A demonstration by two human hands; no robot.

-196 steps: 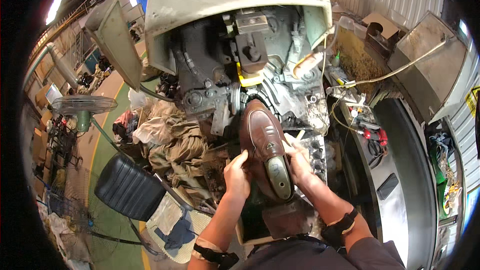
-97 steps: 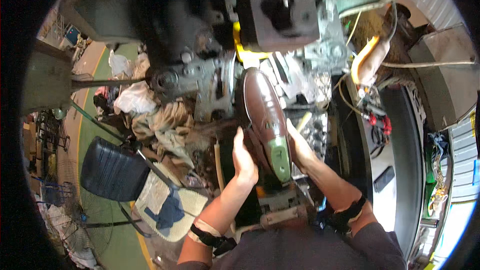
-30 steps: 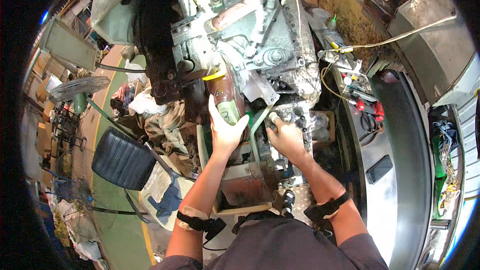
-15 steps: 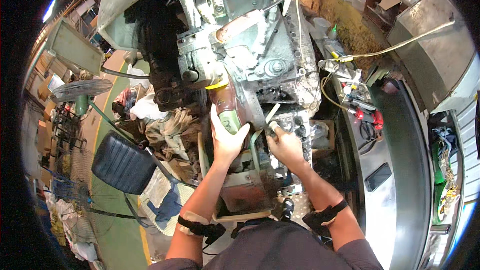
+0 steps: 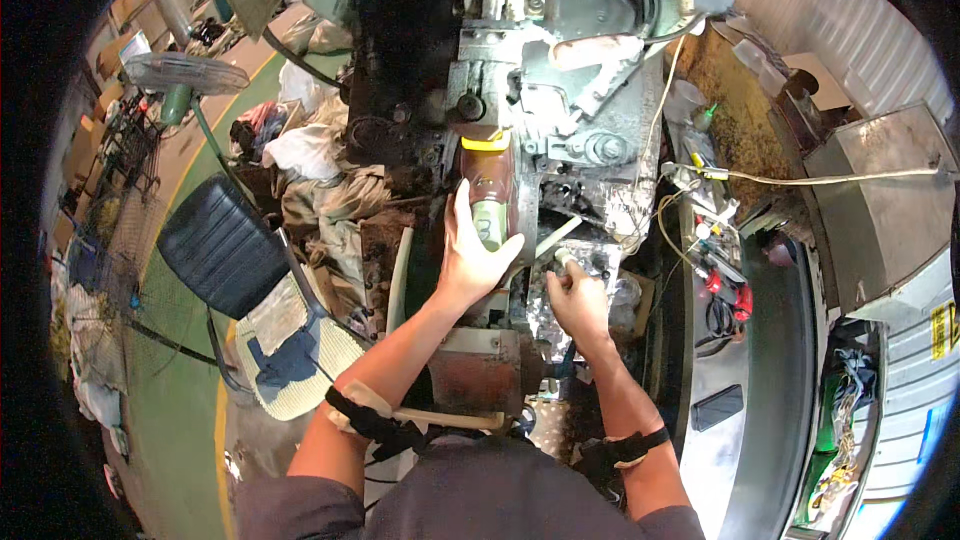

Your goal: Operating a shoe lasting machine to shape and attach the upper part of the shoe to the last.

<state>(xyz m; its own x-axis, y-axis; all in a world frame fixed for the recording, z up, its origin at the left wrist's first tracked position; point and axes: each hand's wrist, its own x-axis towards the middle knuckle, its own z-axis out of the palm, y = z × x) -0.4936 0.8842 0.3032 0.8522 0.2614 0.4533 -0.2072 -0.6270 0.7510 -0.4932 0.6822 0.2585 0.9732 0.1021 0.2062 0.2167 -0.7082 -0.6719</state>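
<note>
A brown leather shoe upper on a green last [image 5: 490, 223] sits in the middle of the machine [image 5: 600, 100]. My left hand [image 5: 472, 258] is closed round its near end, with the thumb at the right side and the fingers along the left. Just beyond the brown leather is a curved yellow part [image 5: 486, 144]. To the right, my right hand [image 5: 580, 312] is closed at a small pale knob [image 5: 562, 256], its fingers curled in. A pale stick-like lever [image 5: 558, 236] slants up and right beside that knob. My palm hides part of the last.
At the left stand a black-backed chair [image 5: 222, 245], a pile of cloths [image 5: 335, 190] and a fan [image 5: 185, 73]. A metal bench on the right carries a phone [image 5: 718, 407] and a red-handled tool [image 5: 742, 302]. A cable [image 5: 800, 176] stretches across the upper right.
The whole view has turned and shifted, so the machine appears more upright. Both hands keep their places, the left on the shoe upper and the right at the knob.
</note>
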